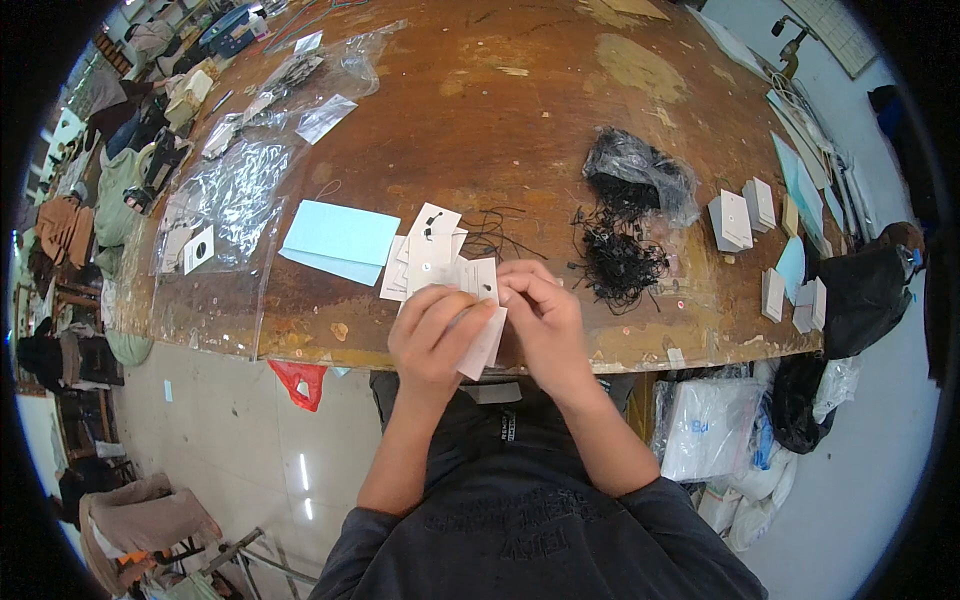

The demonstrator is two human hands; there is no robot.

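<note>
My left hand [430, 330] is closed round white paper hang tags [484, 348] at the near edge of the table, their lower ends sticking out below the fingers. Against their right side, my right hand [548, 325] has its thumb and forefinger pinched together; what lies in that pinch is too small to make out. Just beyond both hands lies a loose pile of similar tags [437, 218], a black string fastener on the top one. Thin black strings trail to its right. Farther right sits a tangled heap of black tag strings [625, 265].
Left of the tags are folded light-blue sheets [343, 238] and clear plastic bags [240, 185]. A plastic bag of black strings [640, 170] lies behind the heap. Stacks of white tags [730, 222] stand at the right, near a black bag [868, 290]. The wooden table [480, 120] spreads ahead.
</note>
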